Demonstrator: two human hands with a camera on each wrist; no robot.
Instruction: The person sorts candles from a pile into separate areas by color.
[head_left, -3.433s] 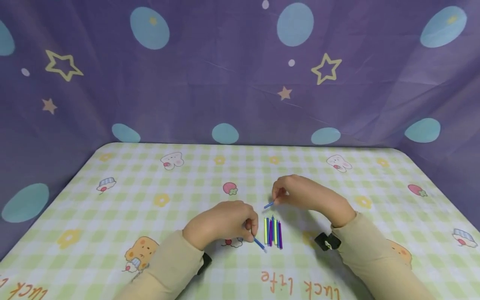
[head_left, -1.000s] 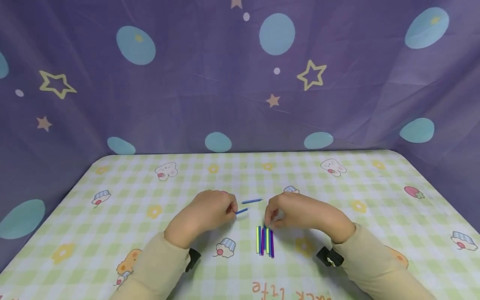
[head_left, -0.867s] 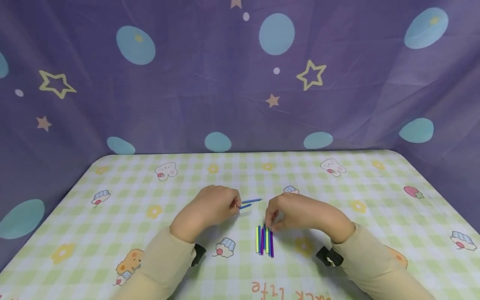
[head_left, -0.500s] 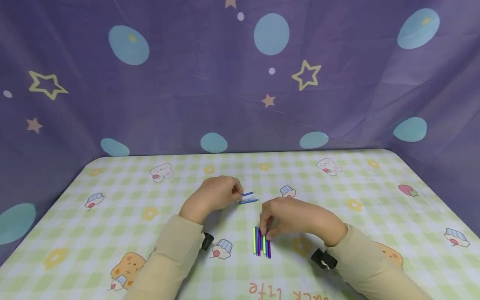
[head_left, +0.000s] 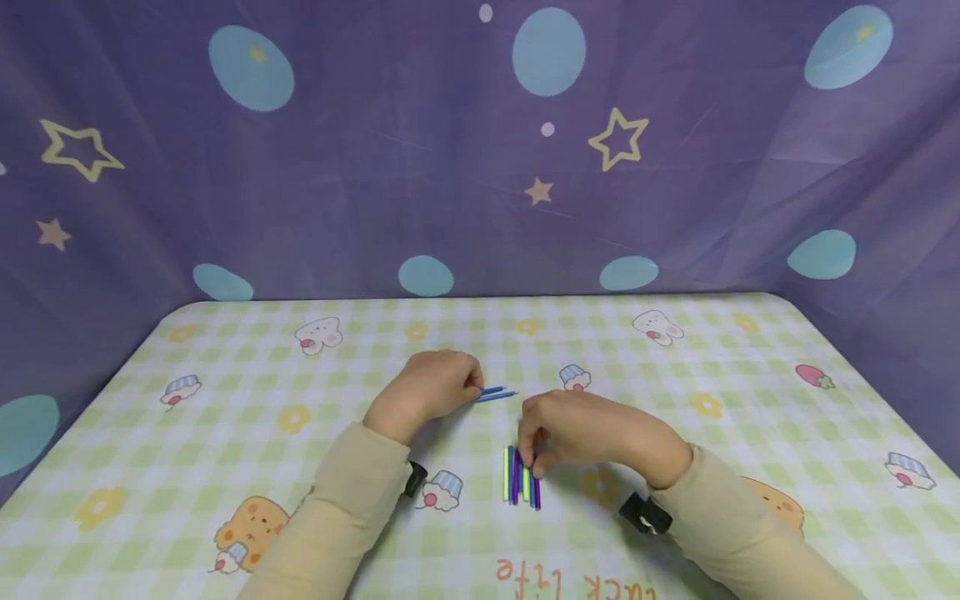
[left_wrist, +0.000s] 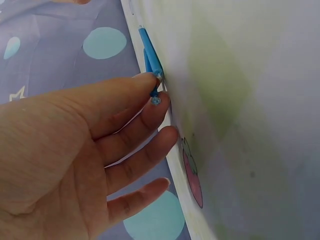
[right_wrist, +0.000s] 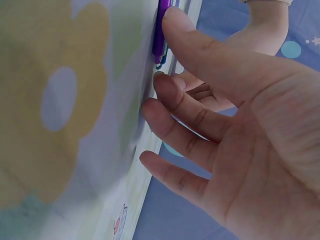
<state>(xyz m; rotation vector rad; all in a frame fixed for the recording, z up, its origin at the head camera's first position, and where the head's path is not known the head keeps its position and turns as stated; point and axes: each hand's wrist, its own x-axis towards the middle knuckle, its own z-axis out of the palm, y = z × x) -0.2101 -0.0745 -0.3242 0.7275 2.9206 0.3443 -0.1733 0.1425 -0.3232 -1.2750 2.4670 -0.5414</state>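
My left hand [head_left: 433, 387] pinches a thin blue candle [left_wrist: 147, 60] between thumb and a fingertip, just above the tablecloth. A second blue candle [head_left: 497, 397] lies alongside it, nearly parallel. Closer to me, a row of yellow, blue and purple candles [head_left: 514, 475] lies side by side. My right hand [head_left: 581, 429] is over the far right part of that row, its curled thumb and index finger at the candles' upper ends. In the right wrist view, the thumb lies against a purple candle [right_wrist: 160, 35]; the index fingertip is hidden there.
A green-and-white checked tablecloth [head_left: 337, 467] with printed cupcakes, bears and flowers covers the table. Behind its far edge hangs a purple curtain [head_left: 480, 225] with stars and blue ovals. Black wrist straps show at both cuffs.
My left hand has moved away from me, carrying its blue candle beside the other blue one. My right hand has let go of its blue candle and come down to the row.
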